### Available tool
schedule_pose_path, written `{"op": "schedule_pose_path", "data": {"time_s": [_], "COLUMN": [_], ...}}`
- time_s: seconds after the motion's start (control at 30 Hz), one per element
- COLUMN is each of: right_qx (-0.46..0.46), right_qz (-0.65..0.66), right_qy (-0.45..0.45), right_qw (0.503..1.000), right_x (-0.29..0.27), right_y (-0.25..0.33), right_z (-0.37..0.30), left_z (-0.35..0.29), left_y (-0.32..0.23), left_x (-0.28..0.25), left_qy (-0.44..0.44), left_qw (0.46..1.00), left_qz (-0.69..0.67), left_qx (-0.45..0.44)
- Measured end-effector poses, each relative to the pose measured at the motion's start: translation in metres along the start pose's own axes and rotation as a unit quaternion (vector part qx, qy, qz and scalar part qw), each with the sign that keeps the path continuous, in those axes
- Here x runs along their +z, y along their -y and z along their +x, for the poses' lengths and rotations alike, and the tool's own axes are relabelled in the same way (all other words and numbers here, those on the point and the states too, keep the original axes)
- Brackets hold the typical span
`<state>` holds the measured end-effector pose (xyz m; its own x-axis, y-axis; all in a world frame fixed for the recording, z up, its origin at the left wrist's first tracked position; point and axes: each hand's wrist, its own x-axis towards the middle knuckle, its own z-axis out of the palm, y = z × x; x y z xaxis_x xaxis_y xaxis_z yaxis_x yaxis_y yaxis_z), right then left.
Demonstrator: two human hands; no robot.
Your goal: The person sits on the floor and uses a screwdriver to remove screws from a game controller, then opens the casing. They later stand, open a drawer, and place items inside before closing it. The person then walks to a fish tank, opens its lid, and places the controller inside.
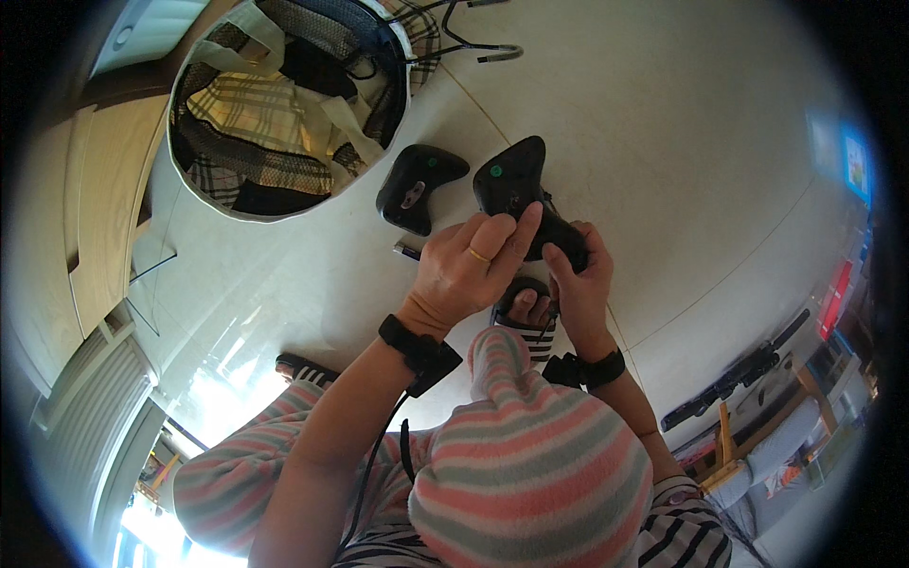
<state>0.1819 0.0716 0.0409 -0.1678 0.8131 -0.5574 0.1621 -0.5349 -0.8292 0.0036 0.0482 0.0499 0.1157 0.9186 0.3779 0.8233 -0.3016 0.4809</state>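
Pale tiled floor (663,142); sun glare lower left, wooden furniture (104,218) left, mesh basket (284,104) above

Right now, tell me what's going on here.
A person sitting on the floor holds a black game controller in both hands: the left hand grips over its top, the right hand holds it from below. A second black controller lies on the pale floor beside it, near a round mesh basket holding plaid cloth.

It looked like a home: pale tiled floor (663,142), a laundry basket (284,104) of clothes up-left of the hands, striped pyjama legs (530,473) below.
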Motion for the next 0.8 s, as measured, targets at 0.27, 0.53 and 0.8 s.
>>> {"op": "schedule_pose_path", "data": {"time_s": [0.27,0.53,0.8], "right_qx": [0.023,0.013,0.010], "right_qz": [0.044,0.036,0.034], "right_qy": [0.015,0.026,-0.002], "right_qw": [0.999,0.999,0.999], "right_x": [-0.001,-0.004,-0.009], "right_y": [0.005,0.001,0.004], "right_z": [-0.003,-0.001,0.002], "left_z": [0.003,0.010,0.022], "left_y": [-0.009,-0.012,-0.010], "left_x": [-0.002,-0.004,-0.012], "left_qy": [0.014,0.106,0.141], "left_qw": [0.999,0.974,0.941], "left_qz": [-0.026,-0.112,-0.228], "left_qx": [-0.038,-0.167,-0.206]}}
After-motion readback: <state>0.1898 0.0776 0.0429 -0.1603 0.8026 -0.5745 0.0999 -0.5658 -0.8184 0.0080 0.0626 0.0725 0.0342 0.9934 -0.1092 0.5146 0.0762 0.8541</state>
